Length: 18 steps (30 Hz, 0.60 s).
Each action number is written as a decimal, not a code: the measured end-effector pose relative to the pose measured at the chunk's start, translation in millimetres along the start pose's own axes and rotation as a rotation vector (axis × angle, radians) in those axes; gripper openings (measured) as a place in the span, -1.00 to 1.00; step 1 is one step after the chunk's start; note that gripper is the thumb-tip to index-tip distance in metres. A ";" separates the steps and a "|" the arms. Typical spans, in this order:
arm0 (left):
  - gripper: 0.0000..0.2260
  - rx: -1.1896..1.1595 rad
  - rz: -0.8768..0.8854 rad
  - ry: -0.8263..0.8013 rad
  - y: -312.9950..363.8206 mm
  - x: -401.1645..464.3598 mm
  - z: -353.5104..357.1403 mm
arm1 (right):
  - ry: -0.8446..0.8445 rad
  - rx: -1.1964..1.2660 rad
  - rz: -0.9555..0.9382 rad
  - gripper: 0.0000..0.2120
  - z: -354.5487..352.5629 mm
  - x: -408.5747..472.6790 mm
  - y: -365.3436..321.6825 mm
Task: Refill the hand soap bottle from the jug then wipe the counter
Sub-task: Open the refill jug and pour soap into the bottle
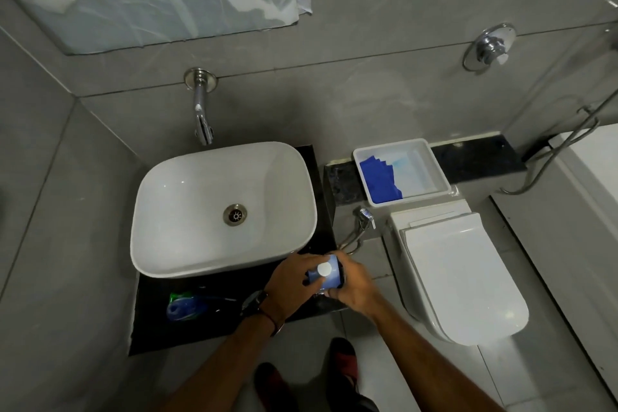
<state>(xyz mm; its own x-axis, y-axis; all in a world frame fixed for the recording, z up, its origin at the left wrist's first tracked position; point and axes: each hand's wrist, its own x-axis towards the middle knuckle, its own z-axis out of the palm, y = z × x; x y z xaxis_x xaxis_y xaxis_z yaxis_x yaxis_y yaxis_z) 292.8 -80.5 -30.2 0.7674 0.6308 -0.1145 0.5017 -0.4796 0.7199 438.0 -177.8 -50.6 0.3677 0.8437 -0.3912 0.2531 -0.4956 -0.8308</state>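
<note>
Both hands meet over the near right corner of the dark surface [150, 328], wrapped around a blue jug [329, 279] with a white cap [324, 269] on top. The left hand [292, 281] grasps it from its own side, fingers curled onto the jug's wall beside the cap, and a watch [255, 301] sits on that wrist. The right hand [356, 284] grasps the opposite side, fingers curled round the jug's far and near edges. The jug is upright, seen from above; whether it rests on the surface or is lifted off it cannot be told.

To the left of the left hand, on the same surface, lies a green and blue packet [185, 306] that is too blurred to identify. Beyond the hands and to the left sits the white basin [187, 197], with a wall tap [202, 110] above it. Beyond the right hand, a white tray [438, 174] on a dark ledge holds blue cloths [379, 181]. To the right of the right hand stands a closed white toilet [461, 274].
</note>
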 end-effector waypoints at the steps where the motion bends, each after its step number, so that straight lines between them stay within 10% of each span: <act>1: -0.66 -0.007 -0.003 0.010 -0.9 -0.4 -1.3 | -0.012 -0.044 -0.036 -0.68 -3.0 -0.1 3.0; 7: -0.68 -0.011 0.015 0.109 3.6 -9.7 -29.2 | -0.081 -0.089 -0.082 -0.30 -11.7 -3.1 -0.4; 18: -0.54 -0.028 0.307 0.359 104.8 -8.2 -173.2 | 0.044 -0.050 -0.395 -0.26 -63.5 -13.2 -134.6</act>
<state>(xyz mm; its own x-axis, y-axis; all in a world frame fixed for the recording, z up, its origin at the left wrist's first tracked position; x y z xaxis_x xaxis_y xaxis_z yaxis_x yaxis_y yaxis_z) 269.9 -30.3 164.8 0.6896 0.6359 0.3465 0.2585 -0.6631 0.7024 455.9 -135.3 91.5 0.2708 0.9622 -0.0276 0.4258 -0.1454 -0.8931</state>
